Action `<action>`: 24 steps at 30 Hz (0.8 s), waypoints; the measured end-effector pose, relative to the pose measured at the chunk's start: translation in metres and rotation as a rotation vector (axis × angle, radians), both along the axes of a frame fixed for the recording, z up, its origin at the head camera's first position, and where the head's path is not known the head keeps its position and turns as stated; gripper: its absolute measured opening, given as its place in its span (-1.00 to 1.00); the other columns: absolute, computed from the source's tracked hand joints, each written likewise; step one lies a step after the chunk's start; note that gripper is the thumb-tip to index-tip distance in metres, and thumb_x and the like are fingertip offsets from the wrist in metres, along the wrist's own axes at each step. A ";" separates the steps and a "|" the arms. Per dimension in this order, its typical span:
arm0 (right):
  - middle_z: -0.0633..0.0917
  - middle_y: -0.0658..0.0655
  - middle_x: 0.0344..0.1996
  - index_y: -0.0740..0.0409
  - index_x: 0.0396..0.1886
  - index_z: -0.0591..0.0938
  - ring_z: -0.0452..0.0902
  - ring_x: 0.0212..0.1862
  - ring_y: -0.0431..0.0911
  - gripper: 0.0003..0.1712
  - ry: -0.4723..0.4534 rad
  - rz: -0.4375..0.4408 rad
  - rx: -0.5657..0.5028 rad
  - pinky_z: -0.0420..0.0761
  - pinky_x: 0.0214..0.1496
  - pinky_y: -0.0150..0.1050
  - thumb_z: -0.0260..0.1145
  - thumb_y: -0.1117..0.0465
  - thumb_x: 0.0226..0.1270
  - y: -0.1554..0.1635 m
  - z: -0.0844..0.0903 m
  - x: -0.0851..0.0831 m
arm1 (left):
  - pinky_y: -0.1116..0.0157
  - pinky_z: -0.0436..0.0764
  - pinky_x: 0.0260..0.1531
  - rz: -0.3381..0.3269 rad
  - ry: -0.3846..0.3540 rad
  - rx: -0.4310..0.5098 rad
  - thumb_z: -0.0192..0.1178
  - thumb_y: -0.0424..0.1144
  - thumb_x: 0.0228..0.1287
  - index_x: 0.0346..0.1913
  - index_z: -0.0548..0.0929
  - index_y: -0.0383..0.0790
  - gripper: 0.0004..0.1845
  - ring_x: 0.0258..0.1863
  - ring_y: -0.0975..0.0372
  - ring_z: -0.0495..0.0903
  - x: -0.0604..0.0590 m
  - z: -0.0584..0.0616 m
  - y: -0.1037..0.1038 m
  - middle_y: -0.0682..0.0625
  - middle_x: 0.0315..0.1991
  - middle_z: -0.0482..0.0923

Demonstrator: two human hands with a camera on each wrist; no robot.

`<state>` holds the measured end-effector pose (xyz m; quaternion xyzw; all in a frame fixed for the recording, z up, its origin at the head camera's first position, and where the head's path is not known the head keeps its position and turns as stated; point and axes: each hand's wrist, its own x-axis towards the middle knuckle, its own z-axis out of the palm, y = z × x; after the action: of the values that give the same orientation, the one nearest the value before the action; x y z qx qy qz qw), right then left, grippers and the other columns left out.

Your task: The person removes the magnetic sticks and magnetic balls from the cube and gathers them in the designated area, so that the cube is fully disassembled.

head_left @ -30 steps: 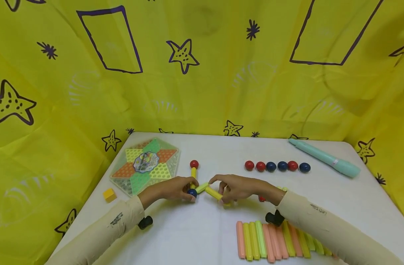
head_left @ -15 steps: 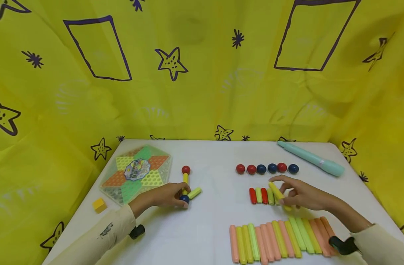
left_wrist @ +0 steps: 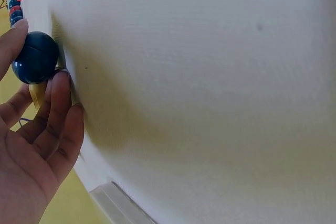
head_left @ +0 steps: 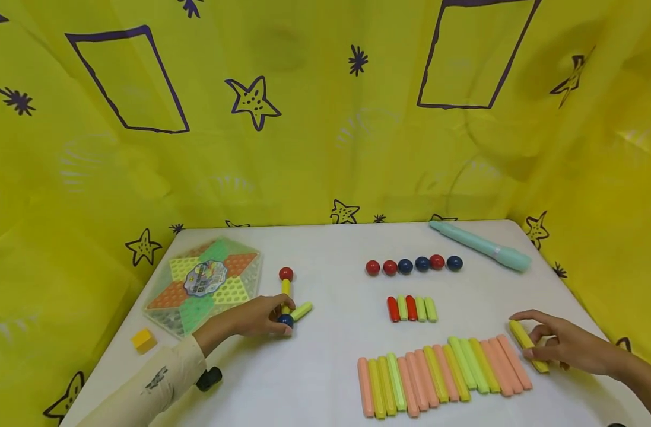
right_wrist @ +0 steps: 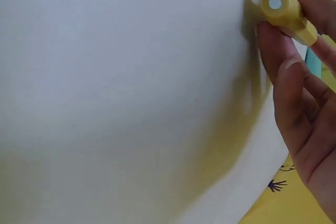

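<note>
My left hand (head_left: 258,316) pinches a dark blue ball (left_wrist: 35,57) between thumb and fingers, low over the white table. A yellow stick (head_left: 286,289) runs from that ball to a red ball (head_left: 286,273), and a short light green stick (head_left: 302,311) sticks out to its right. At the table's right side, my right hand (head_left: 573,345) grips a yellow stick (head_left: 528,346) between thumb and fingers. In the right wrist view this yellow stick (right_wrist: 281,8) shows a round pale spot on its end. It is apart from the row of long sticks (head_left: 443,373) to its left.
Red and blue balls (head_left: 405,265) lie in a line at the back right, with short red and green sticks (head_left: 411,308) in front. A teal tapered tool (head_left: 482,244) lies behind. A star-patterned hexagonal board (head_left: 183,293) and an orange-yellow cube (head_left: 143,341) lie left.
My right hand has carried the yellow stick from beside the blue ball to the far right, past the long sticks. My left hand still holds the blue ball. The view has turned right.
</note>
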<state>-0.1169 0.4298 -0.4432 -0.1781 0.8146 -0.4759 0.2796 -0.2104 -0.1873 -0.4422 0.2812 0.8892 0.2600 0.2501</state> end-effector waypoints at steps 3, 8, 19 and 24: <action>0.55 0.16 -0.24 -0.40 0.34 0.35 0.44 -0.59 -0.08 -0.38 -0.013 0.004 -0.012 0.45 -0.60 -0.29 0.14 0.37 0.51 -0.001 -0.004 0.001 | 0.34 0.48 -0.25 0.009 -0.011 0.002 0.39 0.02 0.27 0.13 0.51 -0.11 -0.52 -0.29 0.27 0.46 0.002 0.000 -0.003 0.08 -0.30 0.51; 0.50 0.12 -0.25 -0.42 0.24 0.45 0.42 -0.57 -0.16 -0.45 0.021 -0.019 0.034 0.45 -0.58 -0.30 0.20 0.34 0.49 -0.004 -0.006 0.001 | 0.32 0.48 -0.22 0.019 -0.010 0.002 0.38 0.01 0.28 0.13 0.50 -0.11 -0.52 -0.27 0.25 0.46 0.000 0.000 -0.001 0.06 -0.28 0.52; 0.57 0.17 -0.48 -0.52 0.30 0.46 0.43 -0.55 0.01 -0.31 0.053 0.072 -0.065 0.34 -0.65 -0.21 0.04 0.45 0.54 -0.004 -0.012 0.001 | 0.29 0.49 -0.21 0.025 -0.017 0.005 0.38 -0.03 0.29 0.14 0.50 -0.14 -0.52 -0.26 0.24 0.47 -0.001 -0.002 0.002 0.05 -0.27 0.52; 0.58 0.13 -0.45 -0.51 0.29 0.46 0.43 -0.55 0.00 -0.31 0.058 0.073 -0.065 0.34 -0.66 -0.21 0.06 0.45 0.53 -0.005 -0.011 0.003 | 0.29 0.48 -0.22 0.029 -0.016 -0.005 0.38 -0.03 0.29 0.14 0.49 -0.14 -0.52 -0.26 0.23 0.46 -0.001 0.000 0.003 0.04 -0.28 0.51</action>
<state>-0.1142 0.4247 -0.4542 -0.2303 0.7994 -0.4865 0.2671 -0.2110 -0.1846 -0.4424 0.2654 0.8919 0.2635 0.2542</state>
